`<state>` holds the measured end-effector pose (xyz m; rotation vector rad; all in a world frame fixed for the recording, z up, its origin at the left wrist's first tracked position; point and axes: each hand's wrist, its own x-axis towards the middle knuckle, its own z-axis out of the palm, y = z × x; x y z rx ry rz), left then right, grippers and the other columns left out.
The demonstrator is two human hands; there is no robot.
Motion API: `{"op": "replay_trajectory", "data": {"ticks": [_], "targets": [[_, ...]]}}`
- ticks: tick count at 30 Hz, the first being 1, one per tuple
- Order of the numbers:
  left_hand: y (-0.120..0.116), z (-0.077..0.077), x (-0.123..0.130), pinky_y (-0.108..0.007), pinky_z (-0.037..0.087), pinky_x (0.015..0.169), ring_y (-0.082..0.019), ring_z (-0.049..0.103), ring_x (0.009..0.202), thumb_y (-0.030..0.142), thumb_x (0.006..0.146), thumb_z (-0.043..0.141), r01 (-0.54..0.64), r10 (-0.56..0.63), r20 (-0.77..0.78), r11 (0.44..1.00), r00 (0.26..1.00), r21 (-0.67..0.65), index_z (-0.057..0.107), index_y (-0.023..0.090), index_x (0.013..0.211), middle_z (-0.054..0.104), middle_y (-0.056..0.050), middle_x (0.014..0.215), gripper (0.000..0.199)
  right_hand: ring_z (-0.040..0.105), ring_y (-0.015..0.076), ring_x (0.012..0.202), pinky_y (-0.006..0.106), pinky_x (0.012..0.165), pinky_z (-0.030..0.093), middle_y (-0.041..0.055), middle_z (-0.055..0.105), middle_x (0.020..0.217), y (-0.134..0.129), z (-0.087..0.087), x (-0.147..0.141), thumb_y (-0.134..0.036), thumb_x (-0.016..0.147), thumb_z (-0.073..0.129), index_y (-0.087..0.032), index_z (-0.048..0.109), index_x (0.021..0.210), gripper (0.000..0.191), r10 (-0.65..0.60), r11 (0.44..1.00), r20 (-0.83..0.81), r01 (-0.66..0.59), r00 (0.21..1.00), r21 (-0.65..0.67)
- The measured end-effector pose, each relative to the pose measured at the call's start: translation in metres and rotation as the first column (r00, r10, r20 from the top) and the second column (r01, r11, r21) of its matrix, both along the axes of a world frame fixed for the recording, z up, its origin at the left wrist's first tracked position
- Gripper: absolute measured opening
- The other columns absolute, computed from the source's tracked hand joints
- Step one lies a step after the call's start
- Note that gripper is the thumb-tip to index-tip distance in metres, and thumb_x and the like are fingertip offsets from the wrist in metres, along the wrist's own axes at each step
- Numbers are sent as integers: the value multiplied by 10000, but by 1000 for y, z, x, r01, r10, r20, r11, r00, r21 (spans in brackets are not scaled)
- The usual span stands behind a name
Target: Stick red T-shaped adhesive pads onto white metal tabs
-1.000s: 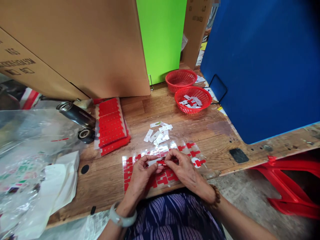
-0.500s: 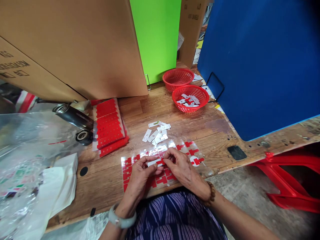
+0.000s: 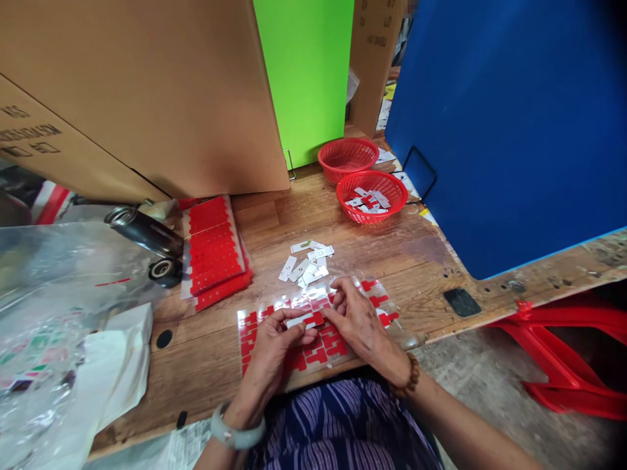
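My left hand (image 3: 274, 339) is closed on a small white strip (image 3: 296, 320), held between thumb and fingers. A red sticker (image 3: 314, 319) covers the strip's right end. My right hand (image 3: 360, 326) has its fingertips at that red end, thumb and forefinger bent together. Beneath both hands lies a clear sheet of red stickers (image 3: 249, 341), partly hidden by them. Just beyond the sheet is a loose pile of white strips (image 3: 307, 266).
Two red baskets (image 3: 349, 158) stand at the back; the nearer basket (image 3: 371, 215) holds white and red pieces. Red sticker sheets (image 3: 215, 251) and a dark flask (image 3: 144, 234) lie left, near plastic bags (image 3: 44, 326). A blue panel (image 3: 499, 143) rises at right, cardboard (image 3: 161, 98) behind.
My right hand's fingers have shifted slightly along the strip's red end, and its upper fingers have lifted a little. My left hand keeps its hold on the strip.
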<state>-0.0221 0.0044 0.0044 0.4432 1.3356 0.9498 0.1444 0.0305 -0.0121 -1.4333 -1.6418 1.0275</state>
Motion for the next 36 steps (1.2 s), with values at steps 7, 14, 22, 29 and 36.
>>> {"op": "replay_trajectory", "data": {"ticks": [7,14,22,29,36], "targets": [[2,10,5,-241,543,653,-159,690,588,241,574,807,73,-72,-20,996,997,57,582,124,902,706,-50,634,415,519,116,568,228,522,407,-14,575,659,9,11,5,-355,842,539,-174,593,801,193,221,925,-266,-288,938,-249],[30,1,-8,-288,519,656,-170,671,646,384,802,579,259,-185,-300,939,936,228,578,128,1055,701,-77,778,360,430,60,370,166,365,292,-52,534,480,51,15,26,-395,730,649,-164,551,674,258,118,873,-355,-268,927,-408],[114,-24,-35,-279,398,701,-208,580,788,267,663,695,376,1,-822,889,569,261,663,154,877,638,-65,775,244,611,112,637,228,567,492,-9,642,831,121,71,70,-396,678,725,-226,540,1031,433,-195,981,-569,173,799,-93],[140,-27,-34,-227,293,521,-135,476,554,138,549,707,414,-127,-847,903,517,117,584,167,540,547,12,525,127,610,159,676,273,597,490,28,654,780,74,20,73,-375,798,580,-166,623,979,279,56,983,-217,-92,975,-160],[140,-9,-31,-201,271,426,-87,426,419,95,514,695,309,-110,-774,944,624,114,552,167,541,499,56,450,163,604,169,745,284,686,480,38,662,812,44,0,76,-318,845,509,-179,638,940,212,140,982,-180,-160,974,-103]]}}
